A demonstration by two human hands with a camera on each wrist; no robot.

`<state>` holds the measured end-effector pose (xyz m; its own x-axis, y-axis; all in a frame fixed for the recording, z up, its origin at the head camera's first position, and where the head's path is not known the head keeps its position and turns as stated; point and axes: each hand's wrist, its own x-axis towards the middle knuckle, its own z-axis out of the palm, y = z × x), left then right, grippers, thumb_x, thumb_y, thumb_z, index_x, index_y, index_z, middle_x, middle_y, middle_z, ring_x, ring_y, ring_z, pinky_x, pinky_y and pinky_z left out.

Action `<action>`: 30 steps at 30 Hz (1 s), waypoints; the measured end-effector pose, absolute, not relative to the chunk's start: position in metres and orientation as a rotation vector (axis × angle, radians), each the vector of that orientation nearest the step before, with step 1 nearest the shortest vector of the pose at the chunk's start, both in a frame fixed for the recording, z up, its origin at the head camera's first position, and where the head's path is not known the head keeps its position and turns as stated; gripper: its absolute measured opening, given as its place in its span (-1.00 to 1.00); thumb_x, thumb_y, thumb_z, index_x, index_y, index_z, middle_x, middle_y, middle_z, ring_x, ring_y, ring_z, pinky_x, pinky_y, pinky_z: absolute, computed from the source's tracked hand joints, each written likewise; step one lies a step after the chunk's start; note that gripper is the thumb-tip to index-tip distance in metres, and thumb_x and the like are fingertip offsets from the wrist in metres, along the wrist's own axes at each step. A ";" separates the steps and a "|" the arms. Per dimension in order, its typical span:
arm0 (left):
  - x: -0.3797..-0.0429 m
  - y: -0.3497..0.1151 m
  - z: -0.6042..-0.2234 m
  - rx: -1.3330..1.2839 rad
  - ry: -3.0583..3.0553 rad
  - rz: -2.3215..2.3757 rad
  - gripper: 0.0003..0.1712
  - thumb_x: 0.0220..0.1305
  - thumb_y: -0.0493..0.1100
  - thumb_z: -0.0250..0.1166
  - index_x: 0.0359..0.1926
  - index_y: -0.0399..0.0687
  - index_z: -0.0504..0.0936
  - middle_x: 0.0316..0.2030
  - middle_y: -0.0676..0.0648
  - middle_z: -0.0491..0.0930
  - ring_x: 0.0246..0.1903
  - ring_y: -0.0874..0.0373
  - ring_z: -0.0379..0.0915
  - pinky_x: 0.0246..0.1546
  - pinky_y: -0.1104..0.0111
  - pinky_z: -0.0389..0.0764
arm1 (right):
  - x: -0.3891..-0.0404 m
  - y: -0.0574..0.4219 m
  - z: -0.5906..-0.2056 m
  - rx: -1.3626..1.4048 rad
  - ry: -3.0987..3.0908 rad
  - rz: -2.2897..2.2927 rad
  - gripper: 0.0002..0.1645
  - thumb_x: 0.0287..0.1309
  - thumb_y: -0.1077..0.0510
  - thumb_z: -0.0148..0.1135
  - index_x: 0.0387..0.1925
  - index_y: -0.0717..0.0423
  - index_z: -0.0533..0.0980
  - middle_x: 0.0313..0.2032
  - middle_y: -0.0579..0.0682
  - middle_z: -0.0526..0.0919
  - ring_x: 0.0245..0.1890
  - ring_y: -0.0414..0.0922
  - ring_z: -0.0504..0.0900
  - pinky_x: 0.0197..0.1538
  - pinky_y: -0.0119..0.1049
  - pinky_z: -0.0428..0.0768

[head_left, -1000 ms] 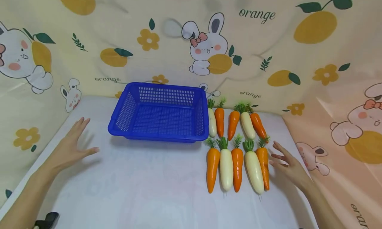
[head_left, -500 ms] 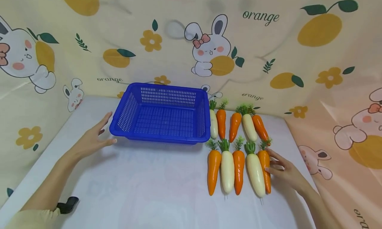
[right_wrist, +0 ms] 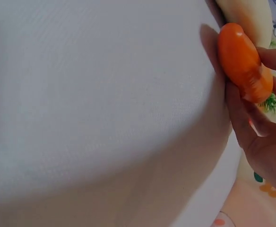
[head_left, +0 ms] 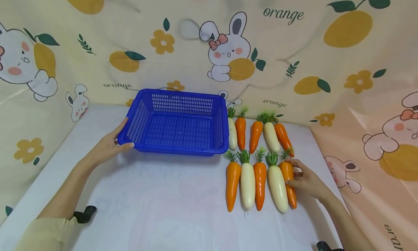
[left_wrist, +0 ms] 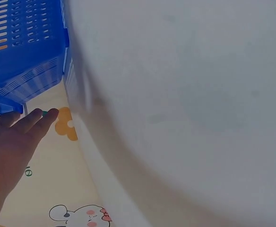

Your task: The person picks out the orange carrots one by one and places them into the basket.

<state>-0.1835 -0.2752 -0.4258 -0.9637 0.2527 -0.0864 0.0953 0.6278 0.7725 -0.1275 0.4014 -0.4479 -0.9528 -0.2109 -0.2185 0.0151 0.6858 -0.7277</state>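
Note:
At the left end of the blue plastic basket [head_left: 179,149], my left hand [head_left: 106,145] holds the near corner, thumb at the front and fingers along the side. In the left wrist view, the fingertips of that hand [left_wrist: 10,142] lie right at the basket's rim [left_wrist: 5,105]. My right hand [head_left: 307,180] grips the rightmost carrot [head_left: 289,176] of the front row between thumb and fingers. The right wrist view has this orange carrot [right_wrist: 242,59] end-on, with fingers on both sides. Just left of it lies a white radish [head_left: 277,189] with a green top.
More carrots [head_left: 232,185] and white radishes [head_left: 248,185] lie in two rows right of the basket. The back row, including an orange carrot [head_left: 256,134], sits close to the printed cloth backdrop [head_left: 183,33]. White cloth covers the table [head_left: 163,203].
My left hand has moved right and forward to the basket's corner and taken hold of it. My right hand has moved left onto the rightmost front carrot and closed around it.

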 end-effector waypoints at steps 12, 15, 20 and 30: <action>-0.198 -0.270 -0.426 0.292 2.658 1.245 0.18 0.27 0.11 0.34 0.57 0.38 -0.37 0.54 -0.33 -0.20 0.45 -0.45 -0.21 0.31 -0.38 0.02 | -0.129 0.411 -0.443 -0.089 2.559 -1.281 -0.09 0.30 0.05 0.29 0.53 -0.06 0.04 0.40 0.36 0.16 0.24 0.43 0.34 0.14 0.25 0.53; -0.201 -0.270 -0.425 0.286 2.628 1.280 0.22 0.24 0.11 0.37 0.56 0.41 -0.39 0.54 -0.34 -0.24 0.46 -0.45 -0.25 0.32 -0.39 -0.02 | -0.135 0.406 -0.434 -0.088 2.524 -1.372 -0.12 0.33 0.07 0.26 0.53 -0.12 0.04 0.38 0.29 0.20 0.21 0.23 0.43 0.05 -0.01 0.66; -0.205 -0.270 -0.425 0.257 2.583 1.341 0.23 0.23 0.09 0.39 0.56 0.46 -0.39 0.55 -0.30 -0.32 0.48 -0.42 -0.37 0.31 -0.43 -0.11 | -0.147 0.394 -0.419 -0.136 2.429 -1.563 -0.18 0.35 0.17 0.22 0.51 -0.14 0.07 0.28 0.21 0.26 0.00 -0.22 0.59 -0.09 -0.29 0.70; -0.207 -0.268 -0.425 0.248 2.513 1.403 0.28 0.21 -0.01 0.42 0.57 0.37 -0.40 0.56 -0.24 -0.40 0.50 -0.36 -0.45 0.34 -0.40 -0.18 | -0.176 0.357 -0.391 -0.150 2.399 -1.565 -0.12 0.33 0.04 0.27 0.53 -0.30 0.04 0.41 0.22 0.18 0.26 0.03 0.38 -0.01 -0.35 0.66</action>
<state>-0.2072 -0.2680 -0.4254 -0.9537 0.2686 -0.1354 0.0257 0.5210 0.8531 -0.1758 0.3569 -0.3908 -0.9574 -0.2332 -0.1704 0.0620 0.4103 -0.9098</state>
